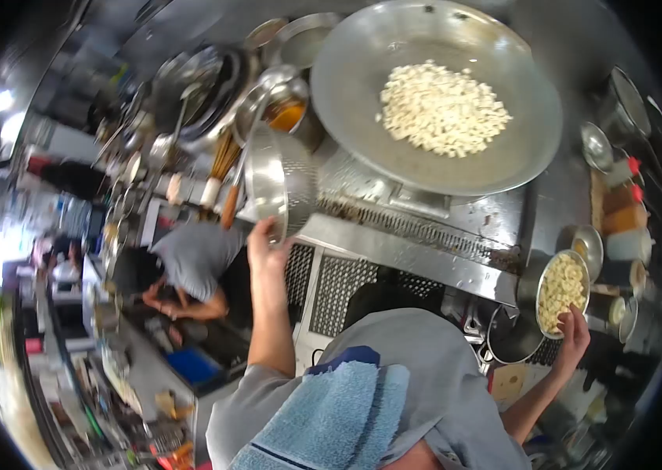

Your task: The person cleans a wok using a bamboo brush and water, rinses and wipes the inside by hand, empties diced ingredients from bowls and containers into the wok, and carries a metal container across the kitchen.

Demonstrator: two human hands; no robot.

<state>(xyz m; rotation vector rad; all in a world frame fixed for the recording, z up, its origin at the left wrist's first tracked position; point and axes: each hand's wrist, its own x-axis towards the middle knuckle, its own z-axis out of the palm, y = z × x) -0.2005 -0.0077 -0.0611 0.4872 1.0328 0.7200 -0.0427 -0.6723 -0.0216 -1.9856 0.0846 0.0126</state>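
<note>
My left hand (267, 249) grips the rim of a metal colander (284, 184), which is turned on its side at the stove's front left. At the right, my right hand (572, 333) is closed on the edge of a metal bowl (541, 301) full of pale yellowish chopped pieces (563, 290). A large, wide metal wok (354, 86) sits on the stove in front of me, with a heap of small white diced pieces (444, 108) in it. What the diced food is, I cannot tell.
Behind the colander stands a pot with orange liquid (285, 116). Squeeze bottles with red caps (630, 194) line the right side, near a ladle (597, 147). An empty-looking pot (513, 337) hangs low at the right. Another person (198, 262) bends over a counter at the left.
</note>
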